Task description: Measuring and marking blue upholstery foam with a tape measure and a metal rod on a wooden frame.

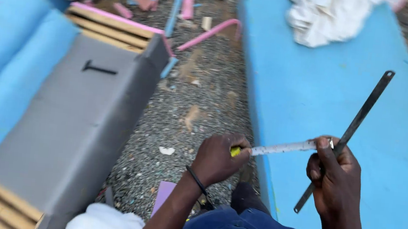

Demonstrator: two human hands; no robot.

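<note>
My left hand grips the yellow case of a tape measure, mostly hidden in my fist. Its pale blade runs right to my right hand, which pinches the blade's end. The same right hand also holds a long thin dark metal blade, slanting up to the right over a large blue foam slab. Both hands hover at the slab's near left edge.
A white crumpled cloth lies on the far end of the slab. A grey padded sofa frame with blue foam and wooden slats stands left, a dark tool on it. Gravel ground holds pink and blue scraps.
</note>
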